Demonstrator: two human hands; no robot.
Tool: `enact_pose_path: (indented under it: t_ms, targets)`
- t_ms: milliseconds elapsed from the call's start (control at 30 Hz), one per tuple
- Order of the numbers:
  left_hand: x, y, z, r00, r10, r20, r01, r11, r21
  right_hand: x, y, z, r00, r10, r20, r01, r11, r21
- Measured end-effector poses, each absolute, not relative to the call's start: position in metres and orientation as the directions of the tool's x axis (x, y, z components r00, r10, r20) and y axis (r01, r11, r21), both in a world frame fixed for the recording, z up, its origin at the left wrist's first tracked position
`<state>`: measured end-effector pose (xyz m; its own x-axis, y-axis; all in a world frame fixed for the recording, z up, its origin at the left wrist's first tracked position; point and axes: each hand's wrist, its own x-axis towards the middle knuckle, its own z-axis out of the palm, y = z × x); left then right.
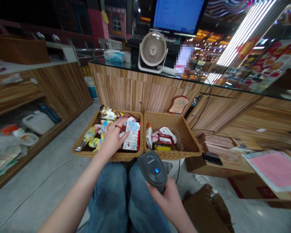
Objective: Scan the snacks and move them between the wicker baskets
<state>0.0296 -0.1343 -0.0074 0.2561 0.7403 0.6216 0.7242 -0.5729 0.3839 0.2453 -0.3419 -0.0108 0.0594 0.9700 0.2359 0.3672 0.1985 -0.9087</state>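
Note:
My right hand [167, 197] is wrapped round the handle of a dark grey barcode scanner [153, 168], held above my knees with a blue light lit on top. My left hand [113, 136] reaches into the left wicker basket [106, 158], fingers apart over the packages. Its thumb lies at the edge of a white and red box [131, 136]; whether it presses on the box I cannot tell. Beneath the fingers are a dark red package [130, 117] and colourful round-topped packs [89, 134]. A brown and gold bag [109, 113] lies at the basket's back.
Beside it, the right wicker basket [191, 139] holds several small packages, including a dark red one [165, 139]. A counter with a fan [153, 50] and a monitor [178, 14] stands behind. Cardboard boxes [220, 165], a phone [212, 158] and a brown paper bag [206, 210] are at right.

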Motion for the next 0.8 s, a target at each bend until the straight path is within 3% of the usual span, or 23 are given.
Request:
enact_pose_path:
  t_ms: [167, 433, 633, 800]
  targets:
    - [-0.033, -0.066, 0.01, -0.078, 0.812, 0.579, 0.896, -0.197, 0.397, 0.241, -0.339, -0.01, 0.045, 0.971, 0.235, 0.364, 0.204, -0.909]
    - [-0.046, 0.004, 0.017, -0.169, 0.932, 0.32, 0.931, 0.044, 0.363, 0.241, -0.339, -0.014, 0.051, 0.971, 0.233, 0.372, 0.198, -0.907]
    - [-0.024, -0.02, 0.028, -0.151, 0.921, 0.36, 0.918, -0.004, 0.396, 0.242, -0.342, -0.011, 0.048, 0.967, 0.252, 0.376, 0.216, -0.901]
    - [-0.005, -0.085, 0.019, 0.001, 0.756, 0.654, 0.838, -0.357, 0.412, 0.244, -0.344, -0.013, 0.057, 0.966, 0.253, 0.37, 0.215, -0.904]
